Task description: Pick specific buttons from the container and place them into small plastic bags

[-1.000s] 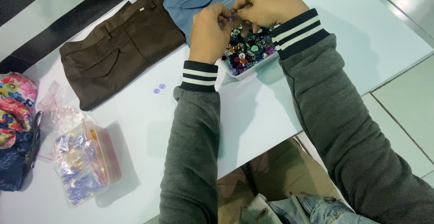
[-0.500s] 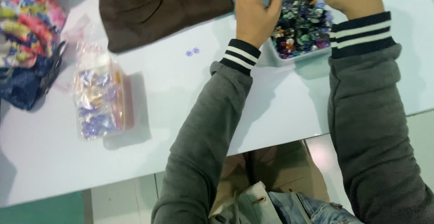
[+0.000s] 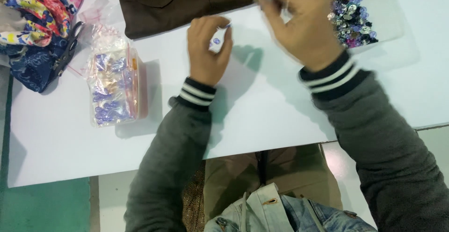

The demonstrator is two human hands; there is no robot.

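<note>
My left hand [image 3: 206,56] rests on the white table [image 3: 262,110], fingers curled around small purple buttons [image 3: 216,40]; one seems pinched at its fingertips. My right hand [image 3: 299,23] hovers blurred above the table, between the left hand and a clear tray of mixed coloured buttons [image 3: 353,19]. Its fingers are drawn together, and I cannot tell whether they hold anything. Both arms wear grey sleeves with striped cuffs.
Brown trousers [image 3: 187,0] lie at the far edge, just beyond my left hand. A clear bag of purple buttons [image 3: 114,87] sits to the left. Floral fabric [image 3: 37,0], dark blue cloth [image 3: 32,68] and scissors [image 3: 65,54] fill the far left corner.
My left hand came away from the button tray and down to the loose purple buttons on the table. My right hand lifted off the tray and moved left. The view shifted right.
</note>
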